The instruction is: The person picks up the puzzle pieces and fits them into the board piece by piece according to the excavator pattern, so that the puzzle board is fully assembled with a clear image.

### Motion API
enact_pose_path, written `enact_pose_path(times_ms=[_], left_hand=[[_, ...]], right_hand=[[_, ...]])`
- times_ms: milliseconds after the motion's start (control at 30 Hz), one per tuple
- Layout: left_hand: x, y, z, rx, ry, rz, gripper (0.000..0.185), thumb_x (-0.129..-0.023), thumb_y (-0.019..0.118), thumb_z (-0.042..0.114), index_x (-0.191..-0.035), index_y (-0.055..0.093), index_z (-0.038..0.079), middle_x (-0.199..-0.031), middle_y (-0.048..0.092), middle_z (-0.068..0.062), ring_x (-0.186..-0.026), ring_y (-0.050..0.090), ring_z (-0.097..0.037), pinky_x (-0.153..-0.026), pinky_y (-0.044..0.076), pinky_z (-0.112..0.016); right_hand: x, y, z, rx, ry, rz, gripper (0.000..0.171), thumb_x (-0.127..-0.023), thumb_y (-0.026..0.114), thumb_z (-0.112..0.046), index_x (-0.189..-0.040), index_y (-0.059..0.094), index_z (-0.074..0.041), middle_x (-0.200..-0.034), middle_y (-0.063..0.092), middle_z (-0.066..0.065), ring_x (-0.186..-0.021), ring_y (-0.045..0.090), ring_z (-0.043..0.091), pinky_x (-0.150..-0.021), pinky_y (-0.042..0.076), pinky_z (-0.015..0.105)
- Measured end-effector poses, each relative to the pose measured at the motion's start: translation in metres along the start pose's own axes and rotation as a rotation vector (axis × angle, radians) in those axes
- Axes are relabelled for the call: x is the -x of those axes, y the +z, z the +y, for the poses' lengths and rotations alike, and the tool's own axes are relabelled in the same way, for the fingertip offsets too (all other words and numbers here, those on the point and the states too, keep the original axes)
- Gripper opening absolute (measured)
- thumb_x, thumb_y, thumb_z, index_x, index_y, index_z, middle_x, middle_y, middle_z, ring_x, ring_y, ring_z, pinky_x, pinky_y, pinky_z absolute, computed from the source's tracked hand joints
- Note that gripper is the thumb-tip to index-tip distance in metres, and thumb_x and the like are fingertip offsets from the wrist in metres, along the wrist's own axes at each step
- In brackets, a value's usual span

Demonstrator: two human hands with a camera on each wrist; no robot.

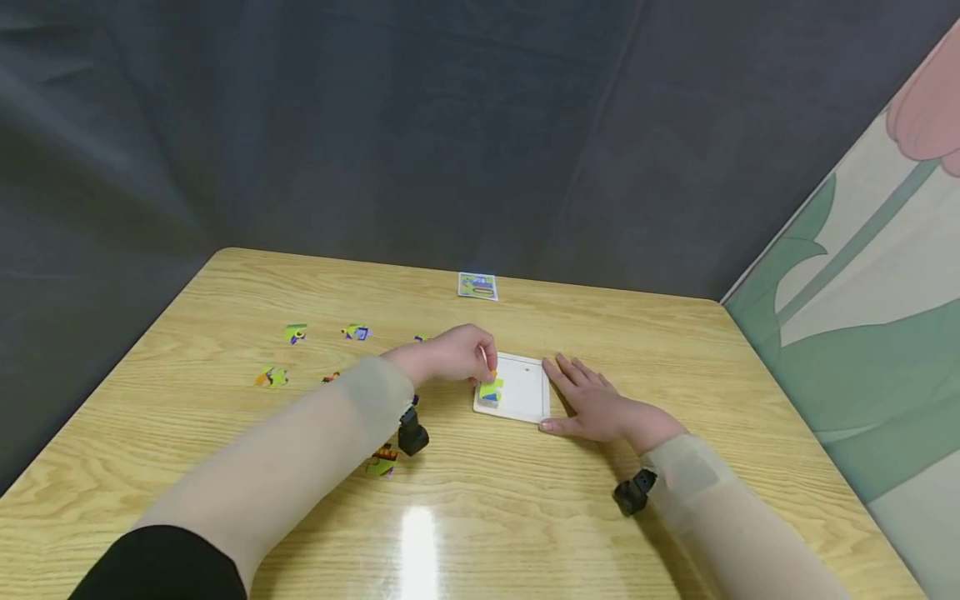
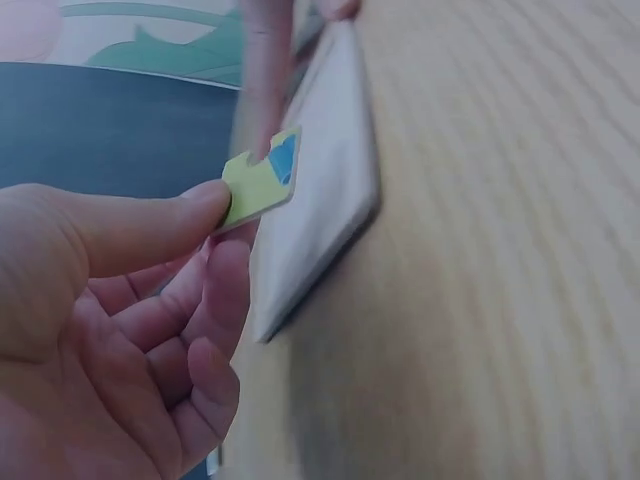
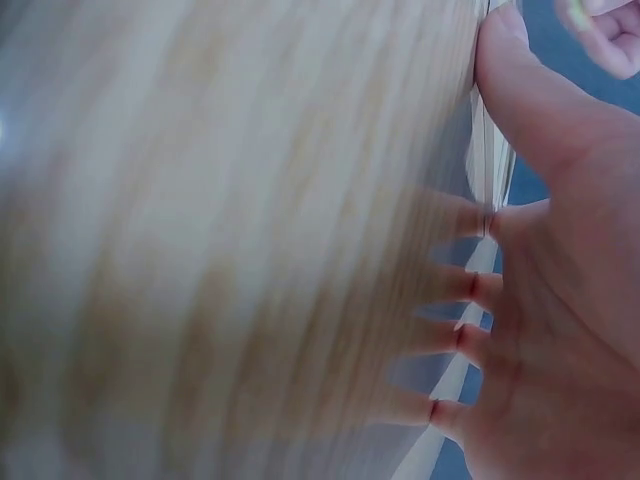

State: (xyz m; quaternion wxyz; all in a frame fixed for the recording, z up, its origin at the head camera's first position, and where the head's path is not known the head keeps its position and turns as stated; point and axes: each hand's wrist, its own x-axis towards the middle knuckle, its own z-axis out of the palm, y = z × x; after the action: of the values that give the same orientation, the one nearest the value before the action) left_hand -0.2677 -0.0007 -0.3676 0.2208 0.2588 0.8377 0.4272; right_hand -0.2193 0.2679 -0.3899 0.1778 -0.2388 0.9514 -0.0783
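Between thumb and forefinger, my left hand pinches a yellow-green puzzle piece with a blue patch and a notched edge. The piece is over the left part of a white puzzle tray, a shallow square with a raised rim. My right hand lies with fingers spread at the tray's right side, its thumb and forefinger touching that edge. In the left wrist view the tray stretches out just beyond the held piece.
Several loose puzzle pieces are scattered on the wooden table to the left, some partly behind my left arm. A small picture card lies near the far edge. A dark curtain hangs behind, and a flower-patterned cloth is at the right.
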Motion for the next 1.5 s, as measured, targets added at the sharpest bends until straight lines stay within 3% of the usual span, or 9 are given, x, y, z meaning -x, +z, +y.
enact_pose_path(times_ms=[167, 433, 867, 1200, 1367, 1500], left_hand=[[-0.002, 0.011, -0.001, -0.059, -0.055, 0.003, 0.014, -0.086, 0.072, 0.000, -0.083, 0.060, 0.003, -0.066, 0.058, -0.004, -0.057, 0.050, -0.012, -0.053, 0.039, -0.023], [0.001, 0.015, -0.005, -0.164, -0.068, 0.028, 0.014, -0.087, 0.073, 0.002, -0.083, 0.060, 0.006, -0.074, 0.054, -0.002, -0.065, 0.048, -0.013, -0.060, 0.040, -0.024], [0.005, 0.019, -0.006, -0.252, 0.015, -0.033, 0.014, -0.087, 0.072, 0.000, -0.093, 0.060, 0.006, -0.080, 0.051, -0.002, -0.073, 0.048, -0.014, -0.067, 0.040, -0.026], [0.012, 0.016, -0.004, -0.378, 0.030, -0.054, 0.020, -0.085, 0.073, 0.002, -0.096, 0.067, 0.018, -0.086, 0.053, -0.003, -0.082, 0.049, -0.018, -0.073, 0.039, -0.031], [0.030, 0.007, -0.002, -0.352, 0.025, 0.003, 0.030, -0.085, 0.075, 0.007, -0.112, 0.070, 0.019, -0.107, 0.054, -0.004, -0.090, 0.052, -0.017, -0.079, 0.044, -0.033], [0.060, -0.014, 0.002, -0.262, 0.015, 0.076, 0.037, -0.087, 0.074, 0.008, -0.121, 0.068, 0.019, -0.117, 0.054, -0.009, -0.091, 0.053, -0.021, -0.076, 0.046, -0.036]], right_hand=[[0.000, -0.002, -0.003, -0.012, 0.014, -0.012, 0.101, -0.090, 0.057, -0.064, -0.159, 0.007, -0.009, -0.162, -0.001, 0.022, -0.145, 0.001, 0.048, -0.109, 0.008, 0.068], [-0.002, -0.006, -0.007, -0.027, 0.021, -0.024, 0.102, -0.089, 0.058, -0.064, -0.159, 0.007, -0.010, -0.162, -0.001, 0.021, -0.145, 0.001, 0.048, -0.110, 0.008, 0.066], [0.000, -0.005, -0.008, -0.030, 0.004, -0.009, 0.101, -0.089, 0.060, -0.062, -0.159, 0.009, -0.010, -0.162, 0.001, 0.023, -0.144, 0.003, 0.050, -0.109, 0.009, 0.067], [-0.001, -0.006, -0.010, -0.029, 0.002, -0.010, 0.100, -0.089, 0.059, -0.063, -0.159, 0.009, -0.011, -0.162, 0.001, 0.022, -0.144, 0.003, 0.050, -0.110, 0.009, 0.066], [-0.001, -0.006, -0.010, -0.032, 0.006, -0.012, 0.101, -0.088, 0.059, -0.064, -0.159, 0.009, -0.011, -0.162, 0.001, 0.022, -0.144, 0.003, 0.050, -0.109, 0.009, 0.067], [0.000, -0.007, -0.010, -0.030, 0.009, -0.015, 0.101, -0.088, 0.059, -0.064, -0.159, 0.008, -0.011, -0.162, 0.000, 0.021, -0.144, 0.002, 0.049, -0.110, 0.008, 0.066]])
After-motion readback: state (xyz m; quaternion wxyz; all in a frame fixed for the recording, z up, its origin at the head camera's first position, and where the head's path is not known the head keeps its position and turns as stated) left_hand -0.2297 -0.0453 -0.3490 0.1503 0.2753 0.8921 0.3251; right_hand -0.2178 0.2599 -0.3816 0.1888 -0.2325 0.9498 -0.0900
